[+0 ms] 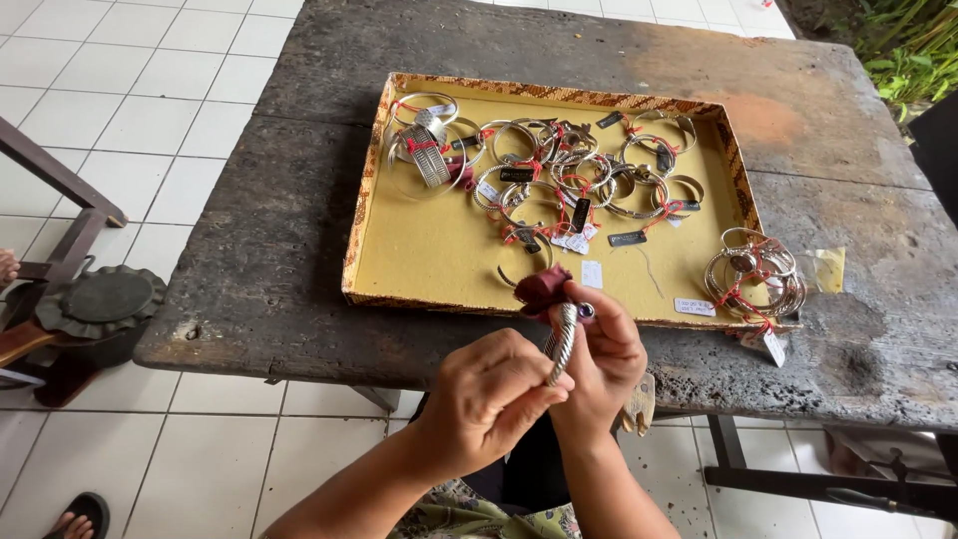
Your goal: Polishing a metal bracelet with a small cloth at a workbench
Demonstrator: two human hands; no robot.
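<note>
Bangles [544,180] in yellow tray [439,250]; twisted silver bracelet [562,344] between both hands.

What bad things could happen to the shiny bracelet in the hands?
1. The silver bracelet is pinched between the left hand and right hand out past the table edge, so a slip might drop it onto the tiled floor.
2. The dark red cloth sits loosely at the fingers and could fall.
3. The bundle of bangles lies outside the tray, near the edge; a bump might knock it off.
</note>
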